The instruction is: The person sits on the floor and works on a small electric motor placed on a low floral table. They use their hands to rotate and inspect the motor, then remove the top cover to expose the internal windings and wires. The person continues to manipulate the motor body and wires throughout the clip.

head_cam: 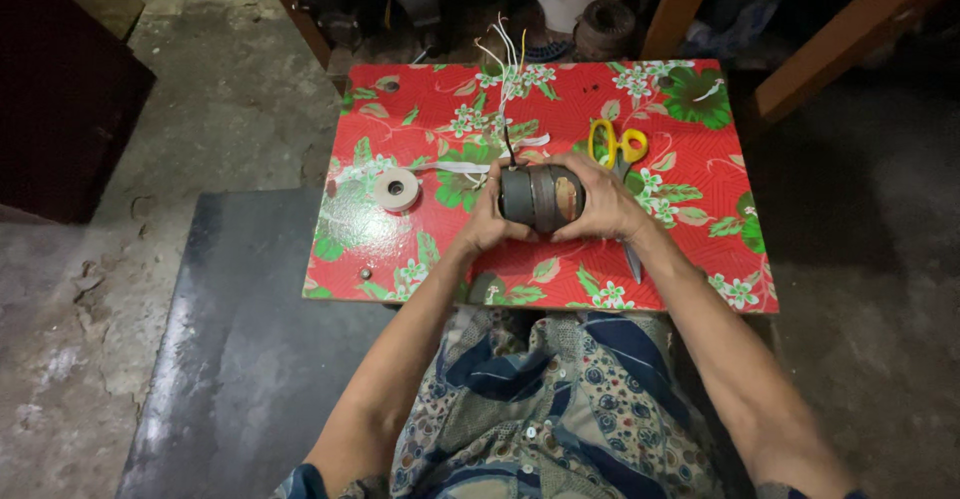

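Both of my hands grip a dark round motor stator [540,197] just above the middle of a low table covered in red floral cloth [700,249]. My left hand [487,221] cups its left side. My right hand [600,202] wraps its right side and top. Thin white, yellow and dark wires [508,69] rise from the stator toward the table's far edge. A roll of white tape [397,189] lies to the left of my left hand. Scissors with yellow handles [617,145] lie just behind my right hand, their blades partly hidden under my wrist.
A strip of white tape [462,168] lies between the roll and the stator. Wooden furniture legs [850,39] and dark clutter stand beyond the table. A dark slab [240,359] lies on the concrete floor to the left. My patterned clothing [540,409] fills the near foreground.
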